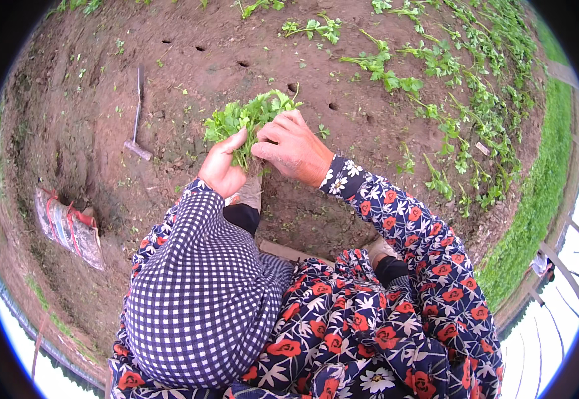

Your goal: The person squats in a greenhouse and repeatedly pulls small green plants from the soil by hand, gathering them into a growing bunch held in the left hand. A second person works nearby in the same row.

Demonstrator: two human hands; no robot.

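A bunch of leafy green celery-like seedlings (242, 117) is held over the soil, its leaves pointing up and away from me. My left hand (223, 167) grips the bunch, the thumb lying across the stems. At the bunch's right side, my right hand (294, 147) has its thumb and fingers pinched together near the stems and roots; a stem with leaves sticks out above its fingers. Whether that stem is separate from the bunch is hard to tell. Small holes (332, 106) run in a diagonal row across the soil beyond my hands.
A metal hand tool with a crosswise handle (138, 149) lies on the soil at left. Below it rests a padded bundle tied with red cord (70, 227). Loose seedlings (484, 129) are spread along the right. A board (294, 253) lies between my feet, beyond them a green strip (543, 174).
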